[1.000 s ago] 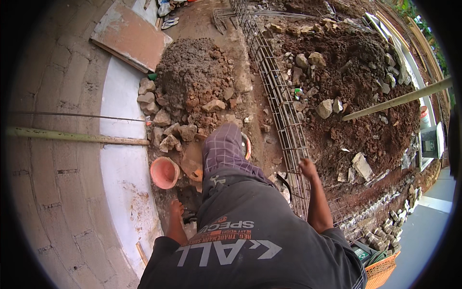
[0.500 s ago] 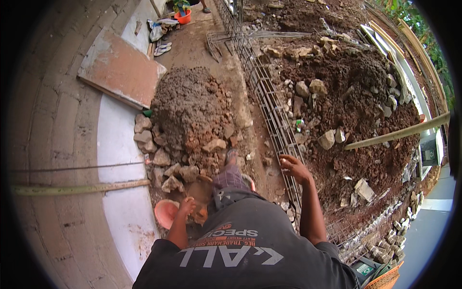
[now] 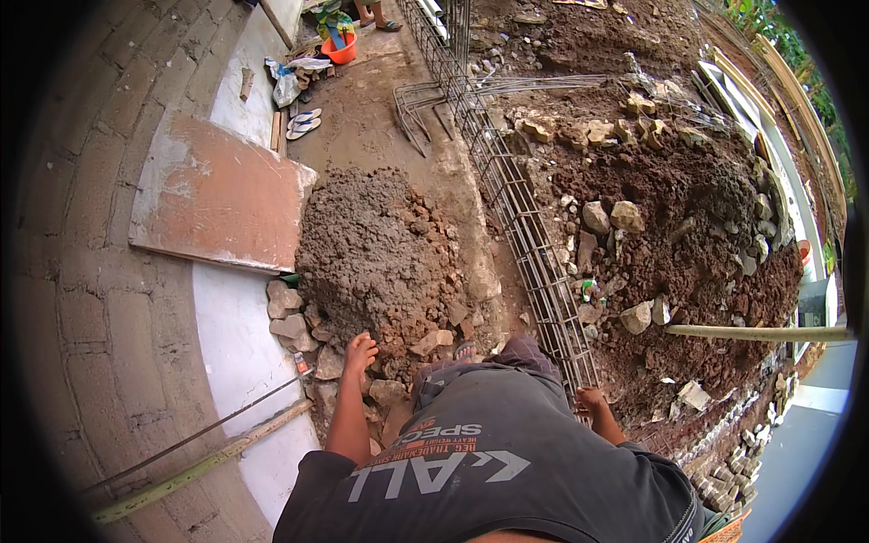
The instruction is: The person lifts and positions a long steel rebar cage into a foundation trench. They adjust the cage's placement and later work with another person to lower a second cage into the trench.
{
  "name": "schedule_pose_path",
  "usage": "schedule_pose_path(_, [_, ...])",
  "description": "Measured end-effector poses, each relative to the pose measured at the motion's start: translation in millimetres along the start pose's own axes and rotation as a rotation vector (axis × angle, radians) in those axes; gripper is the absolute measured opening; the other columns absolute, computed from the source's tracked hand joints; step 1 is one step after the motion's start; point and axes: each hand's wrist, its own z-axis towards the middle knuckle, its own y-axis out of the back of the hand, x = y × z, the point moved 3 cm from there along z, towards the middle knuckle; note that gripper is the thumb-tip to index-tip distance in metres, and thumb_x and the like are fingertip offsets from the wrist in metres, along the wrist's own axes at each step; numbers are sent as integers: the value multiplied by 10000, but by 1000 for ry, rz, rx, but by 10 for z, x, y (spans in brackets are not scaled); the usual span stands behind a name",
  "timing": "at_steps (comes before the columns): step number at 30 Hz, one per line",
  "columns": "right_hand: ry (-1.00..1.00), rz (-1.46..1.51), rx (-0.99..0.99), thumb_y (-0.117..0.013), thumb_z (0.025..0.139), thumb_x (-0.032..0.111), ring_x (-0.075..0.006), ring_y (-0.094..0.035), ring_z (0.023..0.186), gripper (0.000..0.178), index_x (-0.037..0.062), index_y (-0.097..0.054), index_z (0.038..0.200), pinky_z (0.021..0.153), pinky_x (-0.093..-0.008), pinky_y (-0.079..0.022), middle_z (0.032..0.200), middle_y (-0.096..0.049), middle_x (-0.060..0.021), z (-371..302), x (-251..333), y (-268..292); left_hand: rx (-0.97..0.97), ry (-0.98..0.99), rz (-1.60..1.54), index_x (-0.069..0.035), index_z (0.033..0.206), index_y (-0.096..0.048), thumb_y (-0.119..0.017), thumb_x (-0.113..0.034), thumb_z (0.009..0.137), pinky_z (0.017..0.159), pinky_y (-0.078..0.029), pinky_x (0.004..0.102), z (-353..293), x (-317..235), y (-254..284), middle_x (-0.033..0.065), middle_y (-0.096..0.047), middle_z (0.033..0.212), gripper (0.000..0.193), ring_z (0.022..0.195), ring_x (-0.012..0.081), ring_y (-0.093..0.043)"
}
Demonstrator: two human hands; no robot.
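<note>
My left hand [image 3: 362,351] is held forward over stones at the near edge of a mound of wet grey mortar [image 3: 362,249]. Its fingers are loosely bent and apart, with nothing seen in them. My right hand [image 3: 591,398] hangs low beside my hip, over the near part of a long rebar cage [image 3: 529,226]. Its fingers are small in view and look loose; no object shows in them. Rough stones [image 3: 288,312] lie between the mortar and the white wall base. One sandaled foot [image 3: 464,350] shows ahead of my body.
A reddish board [image 3: 222,195] leans by the block wall [image 3: 86,299]. Poles cross at both sides, one pale pole [image 3: 760,334] on the right. Beyond the cage lies a brown soil heap [image 3: 679,208] with rocks. Far ahead are an orange bucket [image 3: 340,49], slippers [image 3: 304,123] and a person's feet [image 3: 387,25].
My left hand has moved forward from beside a pink bowl, which is now out of sight. My right hand has drawn back toward my hip. The whole view has shifted.
</note>
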Motion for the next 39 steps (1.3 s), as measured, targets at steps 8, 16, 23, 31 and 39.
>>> schedule_pose_path(8, [159,-227,114,-537,976,310,-222,-631,902,346,110,-582,1254,809,-433,-515,1033,-660,-60,716,2100,-537,31,12,-54,-137,1434,-405,-502,-297,1004,1060,-451,474,1195,-1318,-505,138,-489,1386,470,1232,298,-529])
schedule_pose_path(16, [999,-1848,69,-669,828,230,-372,-685,887,290,30,-676,1038,686,-430,-578,936,-696,-203,1635,6162,-800,-145,80,-98,-104,1415,-426,-520,-271,997,991,-507,453,1346,-2264,-734,146,-542,1322,460,1177,289,-573])
schedule_pose_path(23, [1267,-330,10,-581,945,277,-139,-578,682,375,17,-596,1214,576,-286,-463,840,-654,-70,449,9316,-1493,-110,196,-591,-51,1255,-548,-517,-252,999,655,-499,377,1647,-1960,-474,135,-595,1030,327,838,228,-616])
schedule_pose_path(31, [887,-316,176,-623,907,344,-236,-663,865,448,47,-594,1242,697,-373,-531,1057,-681,-109,744,9831,-2096,-58,400,-614,-58,1300,-470,-502,-224,998,697,-478,390,2768,-2711,-531,142,-566,1067,347,911,247,-585])
schedule_pose_path(39, [150,-770,41,-570,923,383,-223,-674,839,389,109,-633,1192,727,-417,-575,1038,-665,-83,1014,8981,-1301,-157,51,-315,-76,1463,-339,-520,-234,982,1118,-375,477,3826,-5634,-406,205,-377,1464,537,1330,334,-427])
